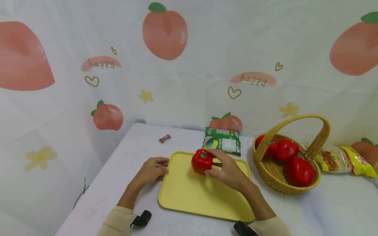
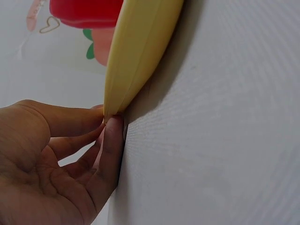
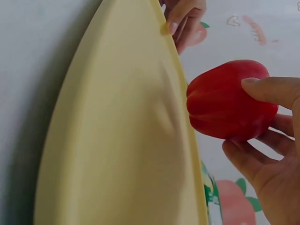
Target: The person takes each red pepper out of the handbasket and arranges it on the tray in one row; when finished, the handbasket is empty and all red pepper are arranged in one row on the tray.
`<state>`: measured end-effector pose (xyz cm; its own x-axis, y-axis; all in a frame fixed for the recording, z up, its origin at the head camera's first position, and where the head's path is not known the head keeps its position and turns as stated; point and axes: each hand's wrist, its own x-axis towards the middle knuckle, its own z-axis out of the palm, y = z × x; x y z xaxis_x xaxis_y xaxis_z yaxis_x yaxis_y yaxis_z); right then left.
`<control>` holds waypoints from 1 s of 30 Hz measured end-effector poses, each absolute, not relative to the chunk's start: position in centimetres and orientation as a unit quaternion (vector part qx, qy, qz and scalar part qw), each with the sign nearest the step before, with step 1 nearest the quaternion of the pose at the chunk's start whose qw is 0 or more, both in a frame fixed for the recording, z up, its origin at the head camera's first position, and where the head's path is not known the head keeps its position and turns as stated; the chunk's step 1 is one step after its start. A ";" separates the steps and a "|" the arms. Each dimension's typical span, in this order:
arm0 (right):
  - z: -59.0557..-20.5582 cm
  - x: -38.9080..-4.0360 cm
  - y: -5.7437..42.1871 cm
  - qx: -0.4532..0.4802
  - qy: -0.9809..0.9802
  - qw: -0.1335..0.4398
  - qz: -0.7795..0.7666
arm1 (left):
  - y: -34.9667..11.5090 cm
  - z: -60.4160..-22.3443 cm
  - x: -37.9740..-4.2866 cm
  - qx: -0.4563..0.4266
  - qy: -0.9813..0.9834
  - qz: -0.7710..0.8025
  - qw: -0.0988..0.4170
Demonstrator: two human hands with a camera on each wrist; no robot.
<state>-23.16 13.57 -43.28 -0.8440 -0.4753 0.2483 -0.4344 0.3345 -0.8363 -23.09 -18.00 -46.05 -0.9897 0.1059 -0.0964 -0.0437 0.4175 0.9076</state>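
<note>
My right hand (image 1: 226, 170) holds a red bell pepper (image 1: 201, 162) with a green stem above the yellow tray (image 1: 182, 202). In the right wrist view, the thumb lies on one side of the pepper (image 3: 229, 101) and the fingers on the other, with the tray surface (image 3: 112, 140) beneath. My left hand (image 1: 150, 171) is at the tray's left edge. Its thumb and a finger pinch the rim (image 2: 115, 101) in the left wrist view, the other fingers close to the tabletop.
Right of the tray stands a wicker basket (image 1: 272, 181) with a tall handle, holding several red peppers (image 1: 299, 172). A green packet (image 1: 228, 141) lies behind the tray, a small red wrapped candy (image 1: 165, 138) at the back left. Behind the basket lies a yellow-and-clear food bag (image 1: 342, 159).
</note>
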 end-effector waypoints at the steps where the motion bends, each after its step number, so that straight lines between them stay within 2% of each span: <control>1: -43.3 -23.3 13.3 -0.278 0.816 0.024 -0.506 | -18.0 -46.1 -23.1 0.019 0.839 0.540 0.069; 30: -43.9 -25.1 10.7 -0.263 0.824 0.073 -0.496 | -18.0 -46.3 -23.2 0.012 0.843 0.533 0.069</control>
